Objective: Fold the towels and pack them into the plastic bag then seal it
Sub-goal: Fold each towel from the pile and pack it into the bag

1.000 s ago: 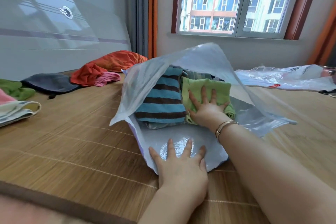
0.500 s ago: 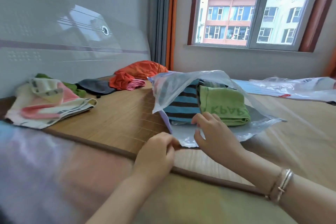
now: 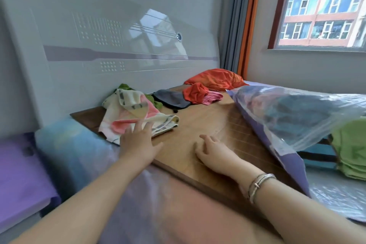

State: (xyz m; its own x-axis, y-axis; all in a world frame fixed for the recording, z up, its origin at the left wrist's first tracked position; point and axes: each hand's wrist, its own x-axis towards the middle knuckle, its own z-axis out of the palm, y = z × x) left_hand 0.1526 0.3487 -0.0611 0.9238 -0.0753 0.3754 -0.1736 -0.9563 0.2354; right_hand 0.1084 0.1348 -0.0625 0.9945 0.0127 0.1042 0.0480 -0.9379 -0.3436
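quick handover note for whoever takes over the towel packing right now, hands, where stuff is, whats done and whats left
Left hand: open, fingers spread, reaching onto the near edge of the cream and pink towel, not gripping it.
Right hand: open, resting on the bamboo mat, holding nothing.
Plastic bag: lies at the right, mouth open, unsealed. The striped towel and green towel are folded inside.
Left to fold and pack: the cream and pink towel, plus the loose pile by the headboard: dark grey cloth, orange cloth, pink cloth, another green cloth. Then seal the bag.
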